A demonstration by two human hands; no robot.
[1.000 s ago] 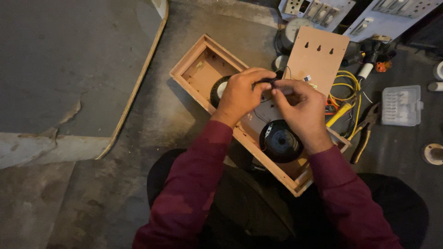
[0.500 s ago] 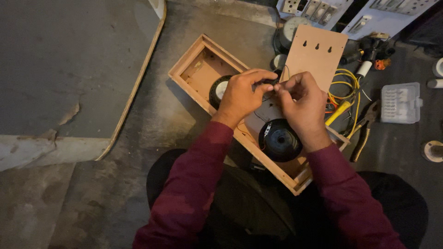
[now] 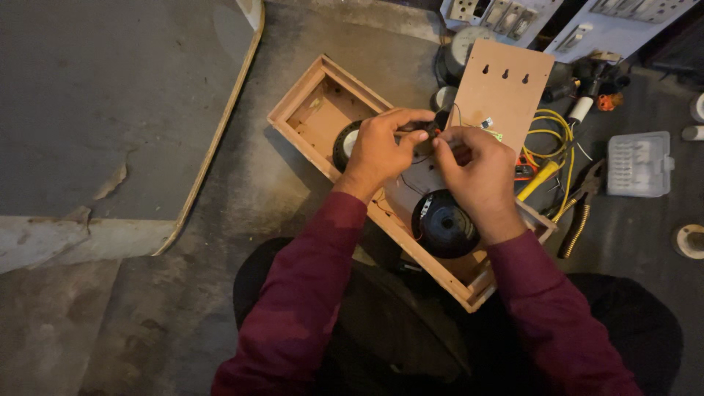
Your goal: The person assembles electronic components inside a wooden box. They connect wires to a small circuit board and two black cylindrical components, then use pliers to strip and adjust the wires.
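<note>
An open wooden box [image 3: 308, 103] lies on the floor in front of me. Inside it sit two round black speakers: one [image 3: 444, 224] near my right wrist, another [image 3: 345, 145] partly hidden under my left hand. My left hand [image 3: 381, 150] and my right hand [image 3: 477, 172] meet above the box's middle, fingertips pinched on a small dark part with thin wires [image 3: 427, 132]. What exactly the fingers grip is too small to tell. A flat brown board [image 3: 502, 92] with three keyhole slots leans behind my hands.
Yellow cable coils [image 3: 550, 139] and a yellow-handled tool [image 3: 539, 180] lie right of the box, with pliers [image 3: 579, 209] and a clear plastic case [image 3: 638, 163]. White switch panels [image 3: 499, 11] sit at the back. A large grey board [image 3: 110, 95] lies on the left.
My fingers have shifted slightly around the small wired part above the box. The box and speakers stay where they were.
</note>
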